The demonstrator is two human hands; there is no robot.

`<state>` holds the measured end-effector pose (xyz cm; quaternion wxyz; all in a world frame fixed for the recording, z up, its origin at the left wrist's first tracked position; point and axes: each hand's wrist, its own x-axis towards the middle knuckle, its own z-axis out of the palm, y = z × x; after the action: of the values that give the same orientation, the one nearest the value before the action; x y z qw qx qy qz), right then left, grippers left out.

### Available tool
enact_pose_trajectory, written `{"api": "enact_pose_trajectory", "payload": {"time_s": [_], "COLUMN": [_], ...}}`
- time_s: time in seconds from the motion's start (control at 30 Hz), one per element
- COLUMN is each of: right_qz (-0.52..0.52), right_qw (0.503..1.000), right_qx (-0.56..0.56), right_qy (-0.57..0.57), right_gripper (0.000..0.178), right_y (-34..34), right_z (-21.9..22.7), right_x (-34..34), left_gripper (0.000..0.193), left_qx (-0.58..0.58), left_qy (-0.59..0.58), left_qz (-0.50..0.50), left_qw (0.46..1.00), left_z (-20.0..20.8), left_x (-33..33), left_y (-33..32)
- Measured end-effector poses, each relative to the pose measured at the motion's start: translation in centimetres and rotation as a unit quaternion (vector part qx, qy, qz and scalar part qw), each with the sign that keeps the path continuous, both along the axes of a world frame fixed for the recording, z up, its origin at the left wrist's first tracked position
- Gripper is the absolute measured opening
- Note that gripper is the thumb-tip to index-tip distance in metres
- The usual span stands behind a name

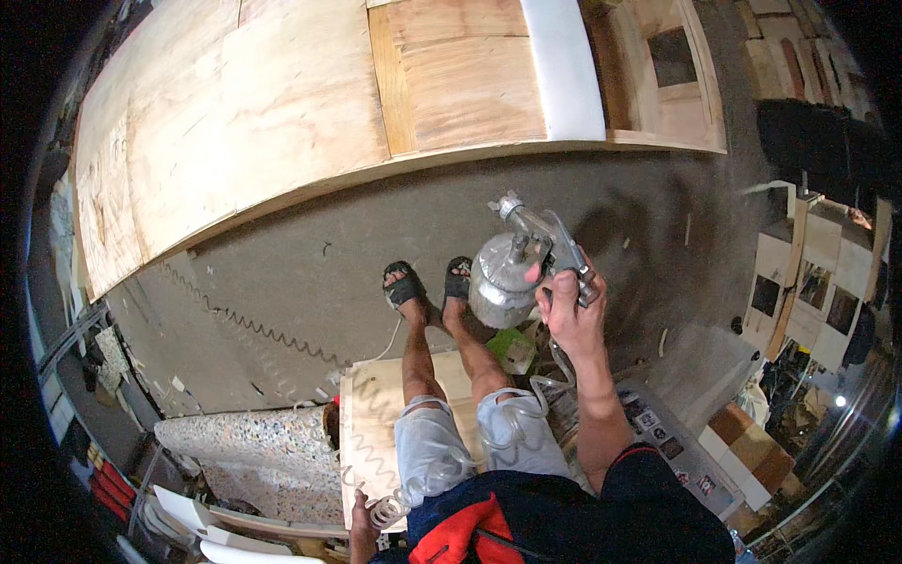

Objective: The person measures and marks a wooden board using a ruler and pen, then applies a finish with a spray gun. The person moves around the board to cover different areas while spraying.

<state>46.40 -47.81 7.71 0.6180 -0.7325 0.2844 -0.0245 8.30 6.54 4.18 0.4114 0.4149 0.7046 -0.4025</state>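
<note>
While our right hand (571, 315) wraps round the spray gun (503, 282) and our left hand (364, 519) maybe holds hose (387, 512), we're likely spraying and need steady aim.

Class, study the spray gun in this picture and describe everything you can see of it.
The spray gun is silvery and looks metallic. A wide, rounded cup with a domed lid is attached to its slimmer body, with a reddish patch near where they meet. Its nozzle points away from the person, toward the pale wooden panels. The right hand grips the handle, holding it above the floor. Whether the trigger is pulled is unclear.
</note>
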Motion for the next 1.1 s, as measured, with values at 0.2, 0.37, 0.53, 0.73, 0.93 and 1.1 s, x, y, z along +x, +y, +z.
{"api": "enact_pose_trajectory", "payload": {"time_s": [0.2,0.37,0.53,0.73,0.93,1.1], "right_qz": [-0.008,-0.002,0.001,0.074,0.060,0.137], "right_qw": [0.992,0.987,0.987,0.987,0.985,0.980], "right_qx": [-0.123,-0.156,-0.158,-0.120,-0.163,-0.141], "right_qy": [0.032,0.032,0.037,0.074,-0.007,0.020], "right_gripper": [0.030,0.027,0.027,0.027,0.030,0.038], "right_y": [-4.2,-7.1,-8.4,-11.5,-15.4,-21.6], "right_z": [-0.2,1.4,2.4,4.5,4.9,5.0], "right_x": [1.4,5.6,5.7,4.8,8.6,5.1], "left_gripper": [0.072,0.063,0.067,0.060,0.059,0.076], "left_qx": [0.005,-0.010,-0.007,0.013,0.036,-0.033], "left_qy": [-0.092,-0.132,-0.170,-0.152,-0.229,-0.232], "left_qz": [-0.006,0.017,0.014,-0.031,-0.101,-0.165], "left_qw": [0.996,0.991,0.985,0.988,0.968,0.958], "left_z": [-0.7,-1.9,-2.5,-2.1,-3.2,-1.9], "left_x": [2.0,3.4,5.8,8.8,13.3,19.8], "left_y": [-2.6,-4.2,-6.8,-8.5,-11.3,-17.5]}}
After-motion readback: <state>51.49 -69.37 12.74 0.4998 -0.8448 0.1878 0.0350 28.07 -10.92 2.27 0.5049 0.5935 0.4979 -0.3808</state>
